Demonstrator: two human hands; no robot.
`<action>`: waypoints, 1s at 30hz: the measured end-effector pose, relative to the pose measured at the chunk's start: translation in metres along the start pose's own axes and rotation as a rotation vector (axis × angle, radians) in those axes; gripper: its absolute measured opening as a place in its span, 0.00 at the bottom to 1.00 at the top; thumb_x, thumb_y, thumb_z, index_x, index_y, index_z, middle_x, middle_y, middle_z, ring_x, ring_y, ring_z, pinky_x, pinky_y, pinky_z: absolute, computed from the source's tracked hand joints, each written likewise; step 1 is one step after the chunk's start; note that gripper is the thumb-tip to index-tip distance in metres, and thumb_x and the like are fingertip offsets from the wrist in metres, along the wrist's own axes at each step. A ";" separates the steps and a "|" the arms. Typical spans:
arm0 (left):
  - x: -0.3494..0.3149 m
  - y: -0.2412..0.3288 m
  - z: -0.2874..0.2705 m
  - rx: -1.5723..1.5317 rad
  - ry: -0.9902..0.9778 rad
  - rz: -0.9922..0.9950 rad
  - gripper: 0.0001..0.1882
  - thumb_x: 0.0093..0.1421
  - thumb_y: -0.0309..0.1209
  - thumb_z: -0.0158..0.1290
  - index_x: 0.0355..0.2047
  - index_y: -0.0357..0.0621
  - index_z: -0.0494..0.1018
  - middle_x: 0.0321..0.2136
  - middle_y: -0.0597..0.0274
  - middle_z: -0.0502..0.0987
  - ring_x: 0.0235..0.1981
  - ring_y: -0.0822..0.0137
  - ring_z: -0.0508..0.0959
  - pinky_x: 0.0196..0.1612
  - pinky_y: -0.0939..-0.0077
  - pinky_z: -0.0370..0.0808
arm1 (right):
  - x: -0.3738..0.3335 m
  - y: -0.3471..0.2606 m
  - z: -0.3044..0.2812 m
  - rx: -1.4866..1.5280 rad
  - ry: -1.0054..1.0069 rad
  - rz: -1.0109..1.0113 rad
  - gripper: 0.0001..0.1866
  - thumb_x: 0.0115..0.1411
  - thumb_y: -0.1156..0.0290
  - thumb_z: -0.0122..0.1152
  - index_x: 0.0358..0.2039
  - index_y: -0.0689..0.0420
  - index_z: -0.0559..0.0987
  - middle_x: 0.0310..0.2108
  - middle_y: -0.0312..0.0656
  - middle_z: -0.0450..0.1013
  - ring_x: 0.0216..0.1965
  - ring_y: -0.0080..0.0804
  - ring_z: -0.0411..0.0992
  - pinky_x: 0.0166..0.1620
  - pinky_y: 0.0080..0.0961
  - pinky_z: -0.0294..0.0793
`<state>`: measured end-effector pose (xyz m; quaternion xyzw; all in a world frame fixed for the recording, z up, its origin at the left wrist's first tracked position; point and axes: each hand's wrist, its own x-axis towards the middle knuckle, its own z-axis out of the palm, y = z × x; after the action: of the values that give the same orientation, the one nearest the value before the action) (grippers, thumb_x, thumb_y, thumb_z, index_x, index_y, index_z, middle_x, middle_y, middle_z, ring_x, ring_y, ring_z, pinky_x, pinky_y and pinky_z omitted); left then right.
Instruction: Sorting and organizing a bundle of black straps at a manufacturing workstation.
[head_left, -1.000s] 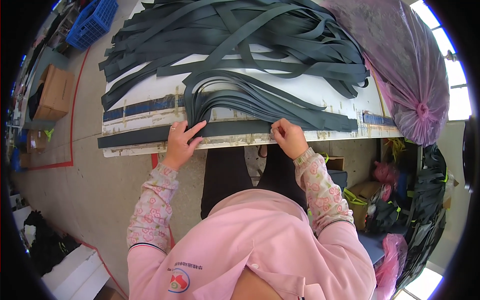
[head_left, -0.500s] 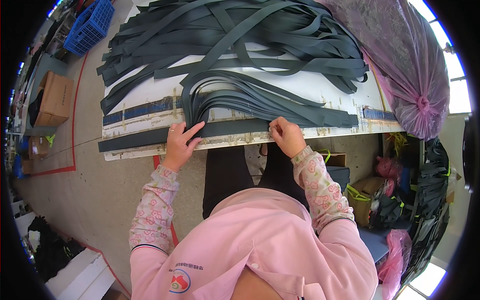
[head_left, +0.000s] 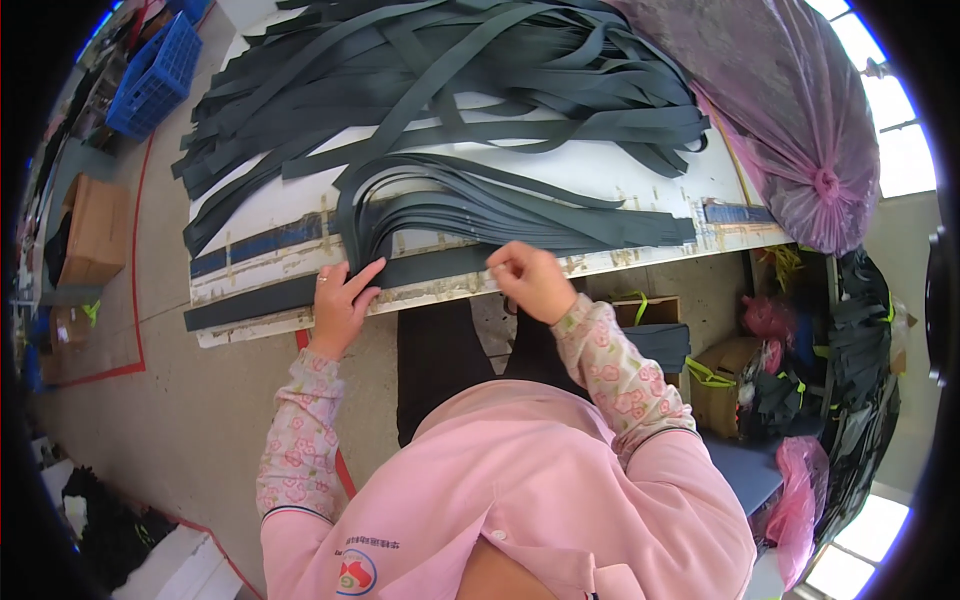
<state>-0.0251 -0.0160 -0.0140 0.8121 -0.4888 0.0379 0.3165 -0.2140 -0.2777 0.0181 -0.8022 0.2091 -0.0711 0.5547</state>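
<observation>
A dark grey-green flat strap point(head_left: 430, 268) lies along the near edge of the white table. Over its left part rests my left hand point(head_left: 342, 306), its fingers spread and a ring on one of them. My right hand point(head_left: 532, 282) is closed in a pinch beside the strap's right part, at the table edge. What its fingertips hold, if anything, is too small to make out. Just beyond both hands, a bundle of similar straps point(head_left: 470, 207) curves in an arch, with its ends lined up toward the right.
A large loose heap of straps point(head_left: 470, 75) covers the far table point(head_left: 240, 270). To the right hangs a tied pink plastic bag point(head_left: 800, 130). A blue crate point(head_left: 155, 85) and a cardboard box point(head_left: 95, 230) stand at left. Below the table's right side are bundled straps point(head_left: 655, 345).
My right hand has shifted slightly left and nearer along the strap, still pinched. My left hand stays on the strap. The whole view has shifted a little.
</observation>
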 end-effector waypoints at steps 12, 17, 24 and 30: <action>0.001 0.002 0.000 -0.009 0.018 0.034 0.26 0.52 0.19 0.56 0.51 0.55 0.80 0.36 0.56 0.73 0.36 0.54 0.70 0.43 0.62 0.69 | 0.046 -0.034 0.086 -0.233 -0.271 -0.174 0.26 0.55 0.74 0.59 0.56 0.59 0.68 0.23 0.50 0.76 0.26 0.44 0.77 0.34 0.38 0.75; -0.008 -0.002 -0.006 0.043 0.031 0.044 0.27 0.50 0.21 0.55 0.51 0.59 0.80 0.33 0.55 0.70 0.35 0.53 0.69 0.40 0.60 0.68 | 0.053 -0.031 0.117 -0.116 -0.057 -0.277 0.18 0.57 0.73 0.59 0.48 0.58 0.74 0.25 0.51 0.76 0.29 0.52 0.76 0.36 0.42 0.75; 0.000 -0.002 0.003 0.034 0.086 0.047 0.25 0.52 0.25 0.57 0.52 0.61 0.79 0.31 0.52 0.69 0.32 0.51 0.69 0.38 0.58 0.69 | 0.044 -0.030 0.123 -0.122 -0.063 -0.192 0.06 0.55 0.72 0.62 0.34 0.57 0.79 0.21 0.47 0.75 0.26 0.50 0.76 0.35 0.41 0.75; -0.004 -0.004 -0.003 -0.023 0.077 0.012 0.27 0.50 0.25 0.56 0.52 0.60 0.79 0.26 0.57 0.64 0.30 0.54 0.67 0.36 0.60 0.67 | 0.046 -0.027 0.138 -0.188 -0.083 -0.224 0.05 0.55 0.72 0.62 0.33 0.54 0.78 0.18 0.40 0.74 0.22 0.43 0.73 0.40 0.36 0.69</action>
<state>-0.0232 -0.0101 -0.0150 0.8034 -0.4813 0.0655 0.3443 -0.1180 -0.1700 -0.0145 -0.8711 0.1010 -0.0796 0.4739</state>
